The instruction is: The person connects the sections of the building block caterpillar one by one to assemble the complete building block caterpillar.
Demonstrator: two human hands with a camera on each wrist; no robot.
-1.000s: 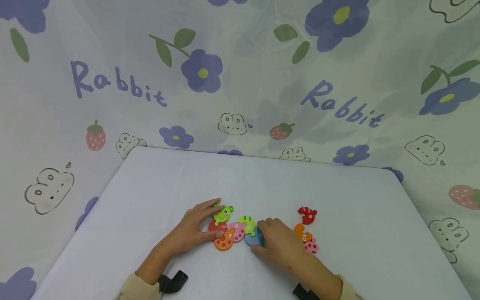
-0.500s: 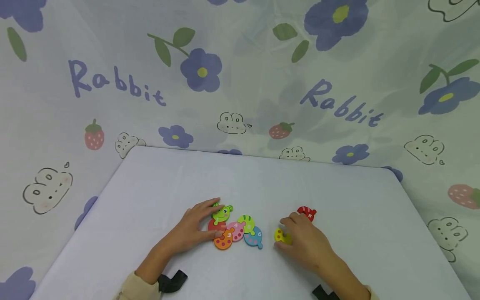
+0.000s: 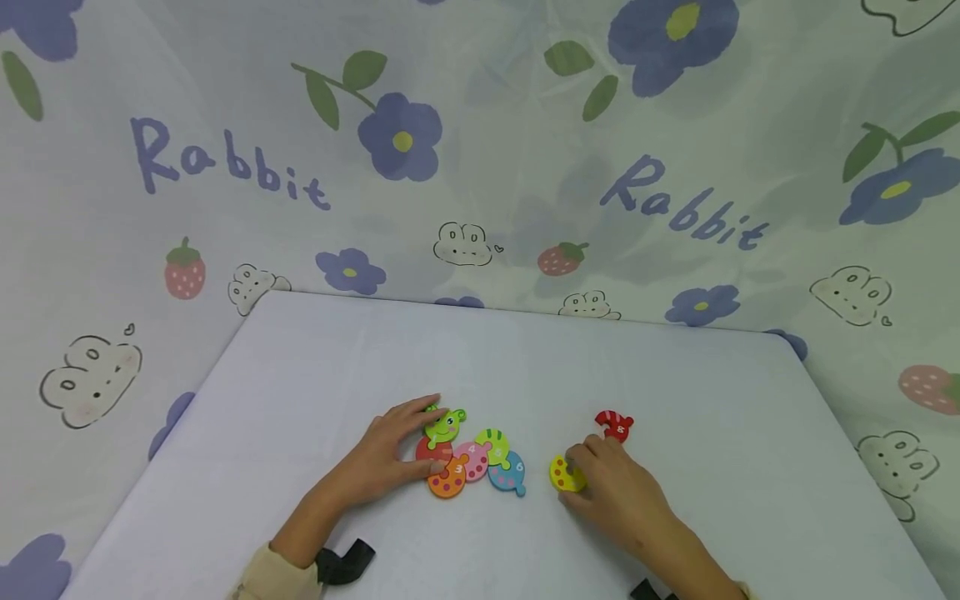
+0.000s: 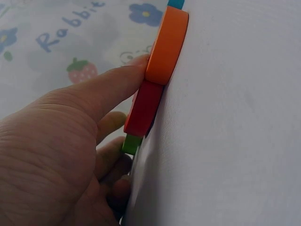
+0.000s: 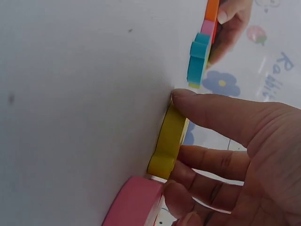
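Note:
A row of joined puzzle pieces lies on the white table: a green face [image 3: 444,427], red, orange [image 3: 447,480], pink, light green and blue [image 3: 507,474]. Over its left end rests my left hand [image 3: 386,458], thumb on the orange and red pieces, fingers stretched by the green face; the left wrist view shows the thumb against the orange piece's edge [image 4: 168,44]. My right hand [image 3: 618,492] pinches a loose yellow piece [image 3: 562,474] lying right of the row. In the right wrist view the thumb touches the yellow piece's end [image 5: 168,139].
Beyond the right hand lies a loose red piece [image 3: 617,426]. A loose pink piece [image 5: 134,202] shows beside the yellow one in the right wrist view; the hand hides it in the head view. A patterned cloth [image 3: 480,167] hangs behind the table.
My right hand has left the blue piece and moved right to the yellow piece, covering the loose orange and pink pieces. My left hand has stayed where it was.

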